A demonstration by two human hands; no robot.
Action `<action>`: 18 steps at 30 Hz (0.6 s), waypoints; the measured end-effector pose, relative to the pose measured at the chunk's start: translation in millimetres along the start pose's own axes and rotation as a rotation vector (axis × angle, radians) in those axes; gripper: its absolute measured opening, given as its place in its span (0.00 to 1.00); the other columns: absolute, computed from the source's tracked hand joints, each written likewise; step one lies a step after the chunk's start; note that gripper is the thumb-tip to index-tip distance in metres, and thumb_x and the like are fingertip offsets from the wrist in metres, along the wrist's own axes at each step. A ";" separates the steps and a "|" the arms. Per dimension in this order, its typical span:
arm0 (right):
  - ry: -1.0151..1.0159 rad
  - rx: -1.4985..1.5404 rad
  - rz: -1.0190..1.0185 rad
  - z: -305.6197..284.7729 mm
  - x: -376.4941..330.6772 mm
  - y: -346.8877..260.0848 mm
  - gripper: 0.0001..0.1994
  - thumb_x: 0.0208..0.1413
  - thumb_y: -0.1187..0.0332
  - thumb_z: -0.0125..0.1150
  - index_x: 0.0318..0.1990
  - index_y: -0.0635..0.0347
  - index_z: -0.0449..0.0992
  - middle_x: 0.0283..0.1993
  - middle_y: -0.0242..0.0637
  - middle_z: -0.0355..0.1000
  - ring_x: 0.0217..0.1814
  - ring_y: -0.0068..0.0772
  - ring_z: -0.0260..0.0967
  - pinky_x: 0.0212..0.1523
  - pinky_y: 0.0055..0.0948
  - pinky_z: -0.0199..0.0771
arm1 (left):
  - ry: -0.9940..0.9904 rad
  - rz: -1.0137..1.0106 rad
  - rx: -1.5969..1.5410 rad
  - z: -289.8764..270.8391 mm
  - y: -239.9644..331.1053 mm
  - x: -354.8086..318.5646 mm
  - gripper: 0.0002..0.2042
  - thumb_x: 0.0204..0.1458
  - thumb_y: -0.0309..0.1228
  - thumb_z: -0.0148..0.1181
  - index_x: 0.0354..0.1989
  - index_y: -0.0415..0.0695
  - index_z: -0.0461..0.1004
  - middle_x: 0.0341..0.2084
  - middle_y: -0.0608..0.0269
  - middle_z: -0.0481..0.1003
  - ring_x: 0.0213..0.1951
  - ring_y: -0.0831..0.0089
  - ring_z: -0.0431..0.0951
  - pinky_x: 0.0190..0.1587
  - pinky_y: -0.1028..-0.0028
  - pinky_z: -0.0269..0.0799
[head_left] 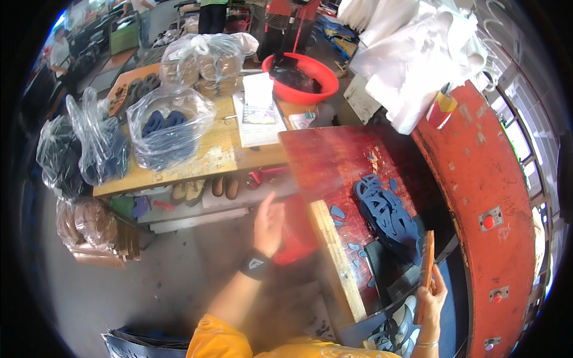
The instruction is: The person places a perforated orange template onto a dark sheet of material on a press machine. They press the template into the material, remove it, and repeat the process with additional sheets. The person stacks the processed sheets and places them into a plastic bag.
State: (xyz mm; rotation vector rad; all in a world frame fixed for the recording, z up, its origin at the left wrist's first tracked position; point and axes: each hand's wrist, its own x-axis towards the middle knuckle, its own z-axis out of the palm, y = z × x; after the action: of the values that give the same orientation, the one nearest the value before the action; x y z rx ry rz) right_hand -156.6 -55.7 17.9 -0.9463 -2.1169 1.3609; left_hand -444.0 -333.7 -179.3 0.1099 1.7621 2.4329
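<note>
My right hand (pixel 434 296) grips a narrow orange-brown slab (pixel 427 259), seen nearly edge-on; I cannot make out its kind. Beside it, on the red worktop (pixel 328 149), lies a stack of dark blue cut-out shoe pieces (pixel 387 215) with strap-like openings. Small blue offcuts (pixel 337 212) are scattered around the stack. A black flat piece (pixel 382 268) lies at the worktop's near end. My left hand (pixel 270 225), a dark band at its wrist, is raised with fingers stretched and holds nothing. A red container (pixel 295 230) shows just behind it, below the worktop.
At the right curves a red machine (pixel 477 179) with red push buttons. White sheets (pixel 418 53) are heaped on top. The wooden table (pixel 221 155) at the back left bears clear bags of shoe parts and papers, with shoes on its lower shelf. A red basin (pixel 325 77) stands beyond.
</note>
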 end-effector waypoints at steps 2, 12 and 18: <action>0.028 -0.075 0.074 1.1 -3.8 4.0 0.43 0.31 0.64 0.69 0.61 0.75 0.65 0.67 0.47 0.58 0.63 0.43 0.63 0.61 0.31 0.64 | 0.059 -0.006 -0.009 17.0 -24.8 -0.8 0.28 0.61 0.42 0.55 0.65 0.40 0.59 0.51 0.54 0.72 0.52 0.69 0.71 0.56 0.68 0.66; 0.082 -0.903 0.087 52.9 41.9 12.4 0.39 0.39 0.64 0.60 0.65 0.63 0.61 0.69 0.56 0.53 0.72 0.60 0.47 0.70 0.48 0.45 | -0.072 -0.092 0.272 -12.8 -138.3 229.6 0.27 0.59 0.21 0.50 0.68 0.41 0.54 0.35 0.64 0.74 0.35 0.78 0.73 0.41 0.76 0.72; 0.112 -1.148 0.019 102.7 70.8 23.5 0.46 0.55 0.33 0.44 0.68 0.65 0.53 0.71 0.59 0.43 0.75 0.58 0.39 0.70 0.51 0.41 | -0.651 -0.178 0.100 17.1 -177.6 404.0 0.34 0.56 0.26 0.55 0.71 0.45 0.48 0.28 0.57 0.75 0.30 0.72 0.76 0.37 0.73 0.72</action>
State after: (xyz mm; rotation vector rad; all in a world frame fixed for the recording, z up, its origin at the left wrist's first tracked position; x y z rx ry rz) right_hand -266.6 -58.2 -45.4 -1.3568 -2.7482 -0.0586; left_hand -829.0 -201.7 -350.7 0.6423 1.5046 1.8799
